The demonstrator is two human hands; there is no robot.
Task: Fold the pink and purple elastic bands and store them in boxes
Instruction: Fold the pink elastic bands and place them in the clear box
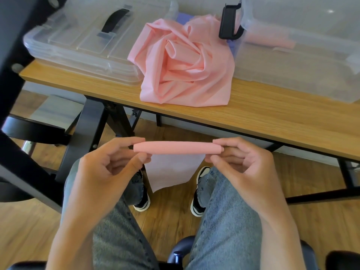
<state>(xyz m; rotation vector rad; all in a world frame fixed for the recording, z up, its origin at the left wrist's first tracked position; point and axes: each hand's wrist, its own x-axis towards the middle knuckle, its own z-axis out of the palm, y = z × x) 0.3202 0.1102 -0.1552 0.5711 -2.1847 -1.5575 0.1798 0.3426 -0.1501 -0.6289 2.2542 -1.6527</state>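
A pink elastic band (176, 148) is rolled into a tight horizontal tube above my lap, with a loose pale tail hanging below it. My left hand (109, 162) pinches the roll's left end and my right hand (241, 160) pinches its right end. A heap of crumpled pink bands (185, 63) lies on the wooden table (272, 114), with a bit of purple band (183, 16) showing behind it. To the right stands an open clear box (303, 55) with a rolled pink band (270, 40) inside. A clear box lid (83, 45) with a black handle lies at the left.
A black latch (230, 22) sticks up on the open box's near corner. A black frame post (17, 71) stands at the left, beside a black chair (33, 131). My knees and shoes are below the table edge, over a wooden floor.
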